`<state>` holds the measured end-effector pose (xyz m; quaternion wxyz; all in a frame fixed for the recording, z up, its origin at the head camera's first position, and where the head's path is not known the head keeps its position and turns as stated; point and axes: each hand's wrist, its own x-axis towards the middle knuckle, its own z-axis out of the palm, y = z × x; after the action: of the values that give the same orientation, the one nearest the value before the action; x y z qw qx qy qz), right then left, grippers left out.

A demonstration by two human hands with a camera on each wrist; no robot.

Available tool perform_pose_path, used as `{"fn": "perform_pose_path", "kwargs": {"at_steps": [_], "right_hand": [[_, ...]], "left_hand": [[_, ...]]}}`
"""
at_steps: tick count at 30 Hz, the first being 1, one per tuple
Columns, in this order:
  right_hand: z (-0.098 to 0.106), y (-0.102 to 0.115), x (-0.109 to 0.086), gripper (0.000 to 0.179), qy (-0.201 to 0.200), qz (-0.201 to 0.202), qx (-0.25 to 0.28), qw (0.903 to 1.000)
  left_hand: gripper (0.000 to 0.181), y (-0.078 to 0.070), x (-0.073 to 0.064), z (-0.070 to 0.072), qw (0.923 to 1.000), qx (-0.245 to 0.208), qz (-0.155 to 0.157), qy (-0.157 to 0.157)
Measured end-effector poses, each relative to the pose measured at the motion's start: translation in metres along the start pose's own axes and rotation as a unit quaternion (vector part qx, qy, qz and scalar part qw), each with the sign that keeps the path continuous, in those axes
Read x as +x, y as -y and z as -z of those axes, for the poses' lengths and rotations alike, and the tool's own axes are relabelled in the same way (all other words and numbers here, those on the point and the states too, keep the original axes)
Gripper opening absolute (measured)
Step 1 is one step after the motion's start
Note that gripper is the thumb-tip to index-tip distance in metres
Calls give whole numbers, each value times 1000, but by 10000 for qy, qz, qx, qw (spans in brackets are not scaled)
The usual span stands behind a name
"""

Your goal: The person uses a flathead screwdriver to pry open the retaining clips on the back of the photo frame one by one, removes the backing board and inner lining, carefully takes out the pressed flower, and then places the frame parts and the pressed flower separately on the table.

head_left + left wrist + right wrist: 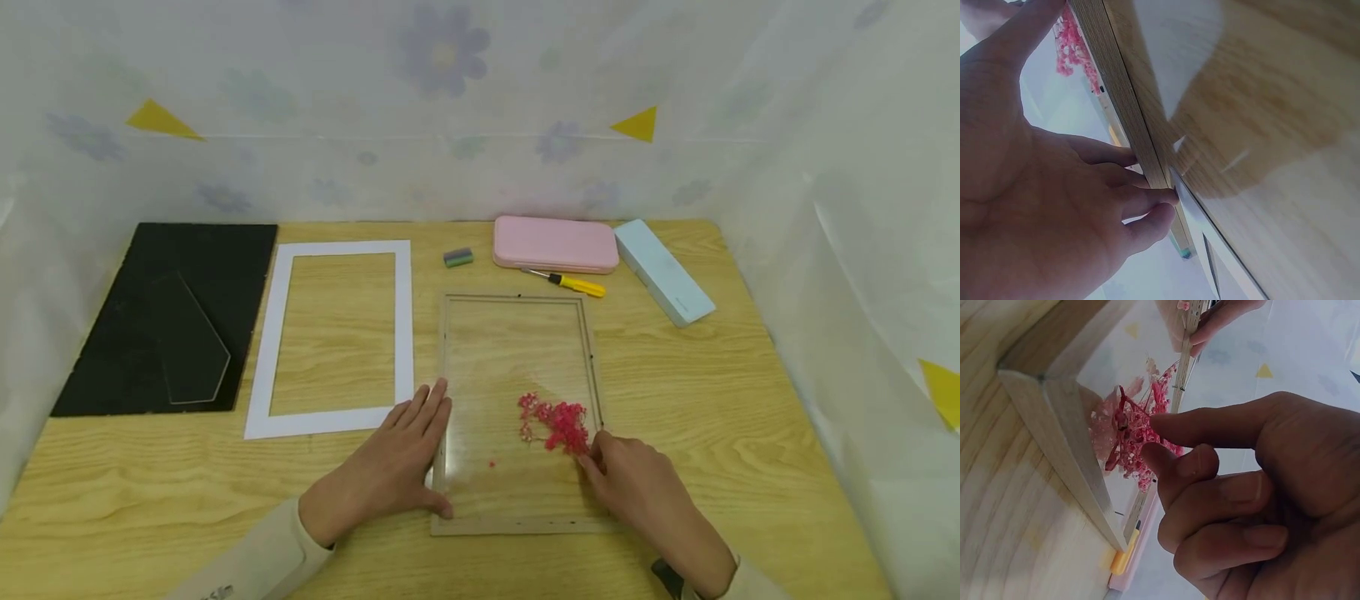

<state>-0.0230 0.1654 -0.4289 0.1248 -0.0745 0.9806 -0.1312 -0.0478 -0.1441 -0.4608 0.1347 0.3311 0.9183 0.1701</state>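
Observation:
A wooden picture frame (517, 527) with a glass pane lies on the table, its inner side up. Along its left bar rests my left hand (397, 467), fingers extended and thumb near the lower left corner. In the left wrist view, the fingertips (1169, 197) touch the wooden bar. A sprig of pink dried flowers (564, 425) lies over the right part of the glass. My right hand (637, 479) pinches it between thumb and index finger, the other fingers curled in the right wrist view. One small pink bit (492, 463) sits apart on the glass.
Left of the frame lies a white mat border (403, 325), then a black backing board (120, 333) with its stand. Behind are small green-and-grey pieces (458, 257), a pink case (555, 242), a yellow screwdriver (581, 285) and a light blue box (663, 271).

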Motion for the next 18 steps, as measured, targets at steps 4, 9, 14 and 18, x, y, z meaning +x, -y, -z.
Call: {"fn": "perform_pose_path", "kwargs": {"at_steps": [4,9,14,18], "right_hand": [[-2,0,1,24,-15,31,-46,10000],[-4,-1,1,31,-193,39,-180,9996],[-5,0,2,30,-213,-17,-200,9996],[-6,0,2,26,-117,29,-146,9998]], "left_hand": [[132,0,0,-1,10000,36,-36,-76],[132,0,0,-1,9999,85,-39,-103],[132,0,0,-2,9999,106,-34,-96],[132,0,0,-2,9999,111,-37,-99]]}}
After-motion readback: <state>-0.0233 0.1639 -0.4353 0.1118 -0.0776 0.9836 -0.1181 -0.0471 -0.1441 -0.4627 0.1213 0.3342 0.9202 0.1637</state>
